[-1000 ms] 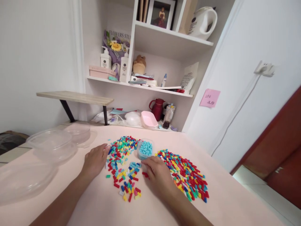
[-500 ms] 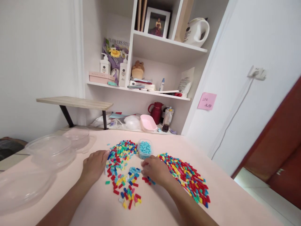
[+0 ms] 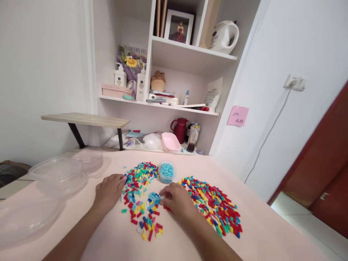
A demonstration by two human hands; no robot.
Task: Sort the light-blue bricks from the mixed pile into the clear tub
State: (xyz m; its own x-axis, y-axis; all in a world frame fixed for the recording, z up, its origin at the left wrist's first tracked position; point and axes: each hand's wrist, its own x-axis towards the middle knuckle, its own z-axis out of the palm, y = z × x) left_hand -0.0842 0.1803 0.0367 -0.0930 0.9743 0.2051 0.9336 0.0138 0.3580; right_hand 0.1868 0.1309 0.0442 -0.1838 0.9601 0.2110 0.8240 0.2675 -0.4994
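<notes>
My left hand (image 3: pixel 108 190) rests flat on the table, palm down and fingers stretched out. Its fingertips reach the left edge of a mixed pile of small coloured toy bricks (image 3: pixel 141 174). My right hand (image 3: pixel 176 198) is curled, thumb and fingers drawn together beside a little cluster of light blue bricks (image 3: pixel 153 198); whatever may be between its fingertips is too small to make out. Just beyond the right hand stands a clear plastic tub (image 3: pixel 166 180) filled with light blue bricks. A second pile of mixed bricks (image 3: pixel 214 204) spreads to the right, partly behind my right forearm.
Clear plastic containers (image 3: pixel 58 168) stand along the left side of the pink table (image 3: pixel 108 239). A small wooden stand (image 3: pixel 87 119) rises at the back left. Behind the table, a shelf base holds a pink tray (image 3: pixel 171 142), a red jug (image 3: pixel 180 127) and a bottle (image 3: pixel 193 137).
My right hand has shifted slightly left and toward me, bringing its fingertips to the light blue cluster. The left hand stays put. The whole view has shifted a little.
</notes>
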